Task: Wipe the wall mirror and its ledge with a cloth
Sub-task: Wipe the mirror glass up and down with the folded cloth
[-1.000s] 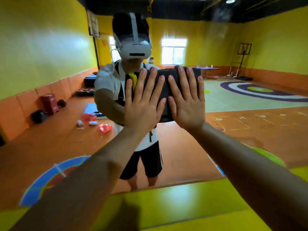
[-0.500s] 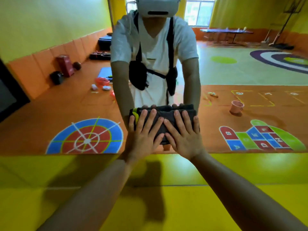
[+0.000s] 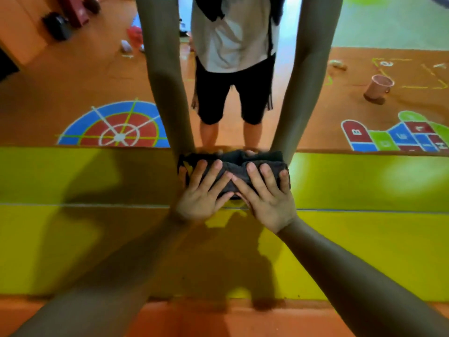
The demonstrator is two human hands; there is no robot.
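**Orange strip** (image 3: 218,319): nearest item, running along the bottom of the view.

**Yellow band** (image 3: 97,239): next up, with a seam across it, and reaches the mirror's lower edge. It is probably the ledge, though that is a judgement.

**Left hand** (image 3: 202,198), **right hand** (image 3: 268,203): side by side, close together. Grip: none taken. Both hands lie flat with fingers straight and spread, pressing the cloth, and nothing is pinched or curled round.

**Cloth** (image 3: 233,170): dark and folded, under both hands. Its top edge sits at the foot of the mirror and the rest lies on the yellow band.

**Mirror** (image 3: 60,88): farthest item. It reflects the person's arms and shorts, a floor target (image 3: 114,127) and a cup (image 3: 377,87).

**Change:** a second ago the cloth was high on the glass, level with the reflected head. Half a second ago it was lower, at waist level. Now it is off the bottom edge.

**Meaning:** one downward stroke looks finished and this strip of glass is covered. Neighbouring strips, and a pass along the band, probably remain.
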